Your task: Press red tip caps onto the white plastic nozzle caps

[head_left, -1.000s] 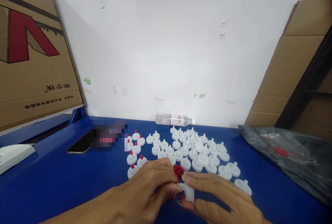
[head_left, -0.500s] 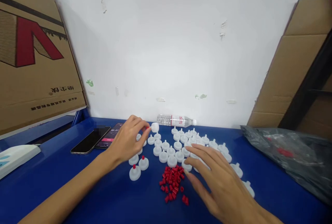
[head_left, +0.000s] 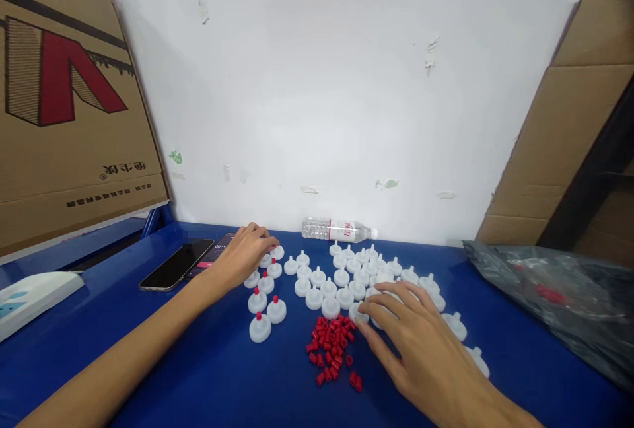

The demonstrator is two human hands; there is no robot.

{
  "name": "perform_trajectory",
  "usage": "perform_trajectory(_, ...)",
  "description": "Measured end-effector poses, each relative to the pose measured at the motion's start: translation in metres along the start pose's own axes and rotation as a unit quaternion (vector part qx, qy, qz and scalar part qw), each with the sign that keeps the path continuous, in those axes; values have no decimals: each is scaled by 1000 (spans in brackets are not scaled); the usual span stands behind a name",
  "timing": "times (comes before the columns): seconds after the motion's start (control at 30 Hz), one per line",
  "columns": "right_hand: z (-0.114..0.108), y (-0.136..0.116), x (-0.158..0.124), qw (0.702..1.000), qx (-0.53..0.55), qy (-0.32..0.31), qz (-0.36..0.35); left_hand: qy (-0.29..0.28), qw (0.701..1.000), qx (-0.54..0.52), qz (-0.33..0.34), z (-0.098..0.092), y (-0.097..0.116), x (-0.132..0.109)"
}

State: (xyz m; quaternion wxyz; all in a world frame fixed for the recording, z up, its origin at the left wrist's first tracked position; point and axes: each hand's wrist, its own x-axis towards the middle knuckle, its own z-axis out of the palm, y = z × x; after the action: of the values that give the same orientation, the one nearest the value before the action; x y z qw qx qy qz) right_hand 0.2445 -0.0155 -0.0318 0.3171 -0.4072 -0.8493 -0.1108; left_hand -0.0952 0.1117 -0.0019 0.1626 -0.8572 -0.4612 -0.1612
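Note:
My left hand (head_left: 242, 259) reaches to the far left of a group of white plastic caps (head_left: 347, 277) on the blue table (head_left: 198, 362). Its fingers are curled, and the fingertips pinch a white cap (head_left: 276, 253) that rests on the table. Several caps fitted with red tips (head_left: 257, 300) stand just below that hand. My right hand (head_left: 419, 345) lies low with fingers spread. Its thumb and forefinger touch a plain white cap (head_left: 357, 313) at the group's near edge. A small heap of loose red plugs (head_left: 331, 349) lies between my arms.
Two phones (head_left: 176, 263) lie left of my left hand. A clear water bottle (head_left: 339, 230) lies against the white wall. A dark plastic bag (head_left: 555, 296) fills the right side. Cardboard (head_left: 69, 104) leans at the left, more cardboard (head_left: 569, 137) at the right. A white device (head_left: 30, 292) sits at the far left.
My left hand carried a red-tipped cap from the near middle to the far left and lowered it to the table. My right hand let go and moved onto a plain cap.

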Motion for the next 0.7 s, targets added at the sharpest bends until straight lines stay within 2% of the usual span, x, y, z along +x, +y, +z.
perform_trajectory(0.33,2,0,-1,1000,6,-14,-5,-27,999,-48,-2,-3,11,-1)
perform_trajectory(0.7,3,-3,-3,999,3,-54,-1,48,992,-119,17,-18,40,-3)
